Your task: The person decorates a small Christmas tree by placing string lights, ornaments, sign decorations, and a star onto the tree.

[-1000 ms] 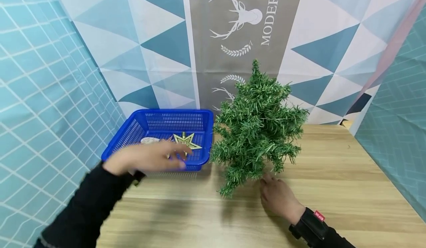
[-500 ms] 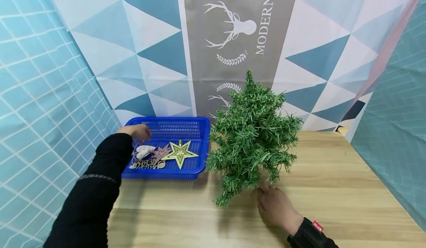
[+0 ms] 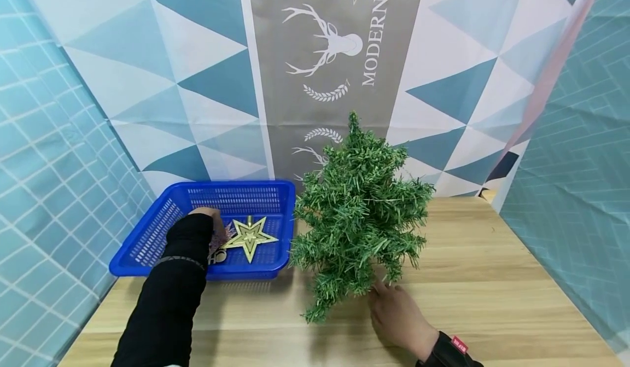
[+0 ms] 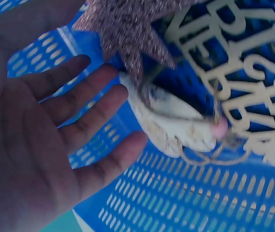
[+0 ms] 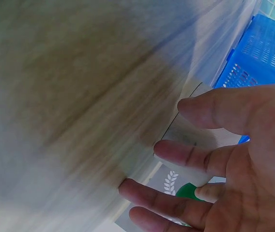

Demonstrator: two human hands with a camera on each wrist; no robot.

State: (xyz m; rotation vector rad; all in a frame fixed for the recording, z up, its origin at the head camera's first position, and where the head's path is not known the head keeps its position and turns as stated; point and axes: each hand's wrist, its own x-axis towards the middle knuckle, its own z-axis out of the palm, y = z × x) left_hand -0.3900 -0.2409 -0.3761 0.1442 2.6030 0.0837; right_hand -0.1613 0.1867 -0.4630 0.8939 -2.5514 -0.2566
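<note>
My left hand (image 3: 211, 222) is reaching into a blue plastic basket (image 3: 236, 192). Its spread fingers lie beside a white wing-shaped ornament (image 4: 161, 116) with twine and a pink bead, in the left wrist view. A glittery pinkish star (image 4: 132, 34) and wooden cut-out lettering (image 4: 258, 67) lie close by. To the right in the basket is a gold star (image 3: 250, 237). My right hand (image 3: 398, 315) is at the foot of a small green artificial Christmas tree (image 3: 361, 208). In the right wrist view its fingers are loosely extended; branches hide the tree's base, so contact there is unclear.
The basket stands at the back left of the wooden table (image 3: 467, 246), with the tree just to its right. A patterned cloth backdrop (image 3: 206, 71) rises behind both. Tiled-print sheets flank the table on the left (image 3: 49, 219) and right (image 3: 576, 164).
My left hand swept left over the basket, then went down among the ornaments at its left side. My right hand has stayed at the tree's foot. The head view has shifted slightly.
</note>
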